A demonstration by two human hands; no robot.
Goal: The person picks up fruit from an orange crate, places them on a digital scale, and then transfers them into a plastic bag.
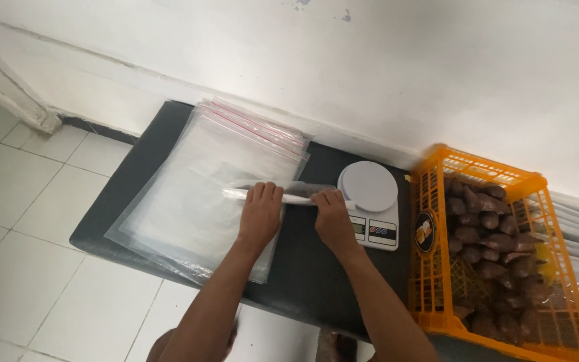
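My left hand and my right hand rest side by side on a dark low table. Both grip the zip edge of a clear plastic bag that runs as a pale strip between them. The left hand lies over a stack of large clear zip bags with red seal lines. The right hand is just in front of a white digital kitchen scale with a round platform.
An orange plastic crate with several small brown filled packets stands at the right of the table. A white wall runs behind. White floor tiles lie at the left and below.
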